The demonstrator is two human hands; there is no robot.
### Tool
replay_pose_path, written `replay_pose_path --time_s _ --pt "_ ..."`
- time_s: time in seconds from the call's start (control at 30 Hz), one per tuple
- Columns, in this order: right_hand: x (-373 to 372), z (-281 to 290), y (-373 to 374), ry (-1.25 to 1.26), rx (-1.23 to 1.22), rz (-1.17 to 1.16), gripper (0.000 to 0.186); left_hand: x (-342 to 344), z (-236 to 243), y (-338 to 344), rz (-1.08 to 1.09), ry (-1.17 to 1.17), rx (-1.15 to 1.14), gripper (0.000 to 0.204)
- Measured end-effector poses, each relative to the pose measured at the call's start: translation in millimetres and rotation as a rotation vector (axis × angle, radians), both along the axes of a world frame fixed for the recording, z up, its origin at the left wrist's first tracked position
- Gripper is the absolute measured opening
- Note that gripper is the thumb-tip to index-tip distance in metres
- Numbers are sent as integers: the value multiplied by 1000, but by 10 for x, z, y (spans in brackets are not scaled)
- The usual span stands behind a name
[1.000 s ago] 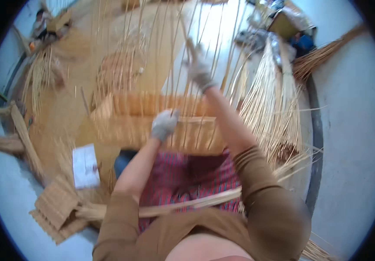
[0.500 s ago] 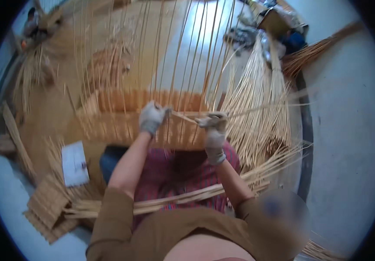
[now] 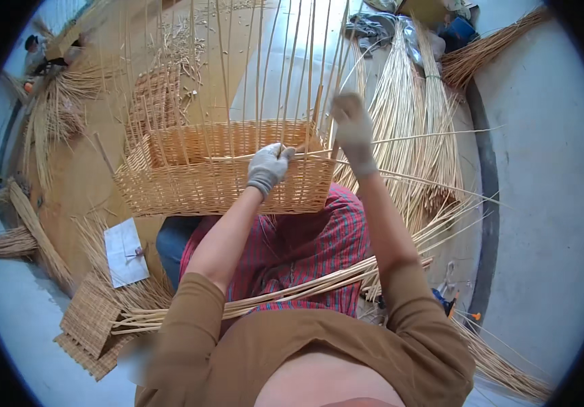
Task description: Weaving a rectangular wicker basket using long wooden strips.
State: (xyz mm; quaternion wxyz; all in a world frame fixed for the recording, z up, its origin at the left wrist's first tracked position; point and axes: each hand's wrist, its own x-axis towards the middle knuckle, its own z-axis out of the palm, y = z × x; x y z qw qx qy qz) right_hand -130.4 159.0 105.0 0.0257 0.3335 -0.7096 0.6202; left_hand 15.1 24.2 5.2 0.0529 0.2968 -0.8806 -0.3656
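Observation:
A rectangular wicker basket [image 3: 217,190] rests on my lap, its long near wall facing me. Tall upright wicker rods [image 3: 260,74] rise from its walls. My left hand [image 3: 269,165], in a pale work glove, is closed over the near wall's top edge, around the rods and weaving strands there. Above the basket's right end, my gloved right hand [image 3: 353,129] is raised and looks like a fist, blurred by motion. A dark, narrow piece shows just below it; whether the hand holds it is unclear. Long loose strands [image 3: 414,180] run out to the right from the basket edge.
Large bundles of pale rods [image 3: 400,102] lie to the right, with a brown bundle [image 3: 492,47] behind. Several rods [image 3: 305,288] cross my lap. Woven panels [image 3: 92,315] and a white sheet [image 3: 126,251] lie at left. Another woven piece [image 3: 153,98] lies beyond the basket.
My right hand has left the near wall and risen above the basket's right end. My left hand has shifted right along the top edge. The view has moved a little.

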Motion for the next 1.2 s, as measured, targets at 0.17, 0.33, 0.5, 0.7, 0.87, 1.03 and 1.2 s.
replay_pose_path --time_s 0.17,0.33,0.5,0.7,0.87,1.03,1.2 --pt "-463 102 -534 897 237 -71 65 -14 69 -60 139 -68 281 59" --pt "336 -570 1144 -670 -329 -259 35 -28 130 17 85 46 138 53" --pt "679 -725 973 -301 366 -46 24 4 -46 132 130 203 603 40" --pt "241 -901 -30 270 1081 63 45 -27 -399 -80 -105 609 -344 28" --pt "443 -648 169 160 1024 13 35 131 -268 -75 -17 346 373 25" --pt "1562 -599 840 309 1016 661 26 880 0 58 126 615 590 36" --pt "2231 -771 1304 148 1237 1086 25 1759 -80 -2 -53 333 574 25"
